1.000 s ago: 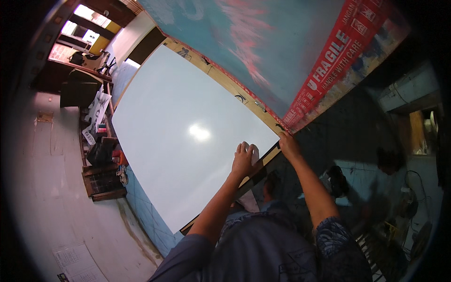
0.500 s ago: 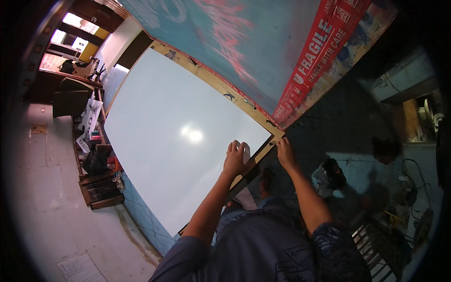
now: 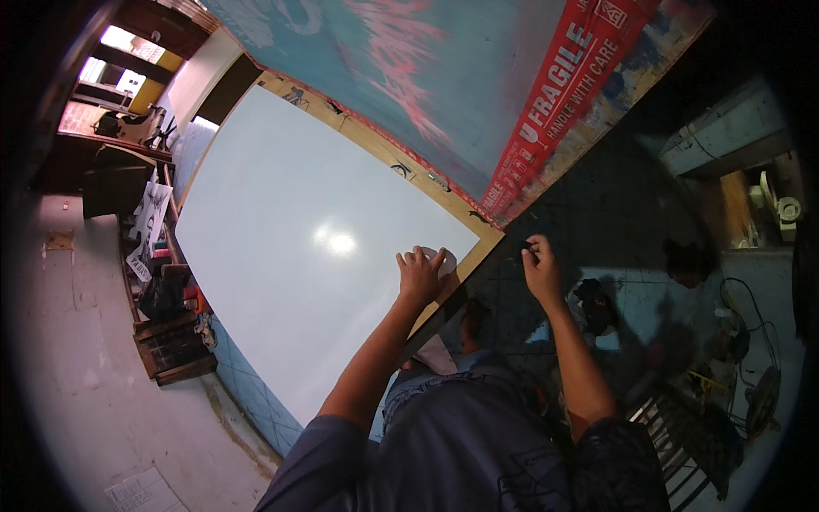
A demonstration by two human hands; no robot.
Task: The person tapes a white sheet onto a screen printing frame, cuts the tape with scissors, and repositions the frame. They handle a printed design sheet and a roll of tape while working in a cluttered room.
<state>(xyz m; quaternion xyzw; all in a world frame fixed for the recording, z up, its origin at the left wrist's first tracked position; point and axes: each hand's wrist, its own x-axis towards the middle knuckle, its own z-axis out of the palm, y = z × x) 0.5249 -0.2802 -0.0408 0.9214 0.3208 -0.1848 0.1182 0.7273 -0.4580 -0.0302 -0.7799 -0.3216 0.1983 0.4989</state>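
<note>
My left hand (image 3: 417, 275) rests on a glossy white sheet (image 3: 299, 282) near its right edge, fingers apart and bent, with a greyish patch, perhaps shadow, beside the fingertips. The sheet lies on a light wooden board (image 3: 490, 241) that shows along its far and right edges. My right hand (image 3: 542, 269) is raised just off the board's right corner, thumb and fingers pinched on a small dark thing that I cannot make out.
A blue painted panel (image 3: 401, 77) with red tape (image 3: 546, 102) stands along the board's far side. Wooden pieces (image 3: 171, 350) and papers lie at left beside a pale surface (image 3: 85, 358). At right are cables (image 3: 751, 316), a slatted metal item (image 3: 665, 435) and dark clutter (image 3: 597, 303).
My right hand has moved away from the sheet's corner to the right, now with something dark in its fingers. My left hand stays on the sheet, its fingers slightly more spread.
</note>
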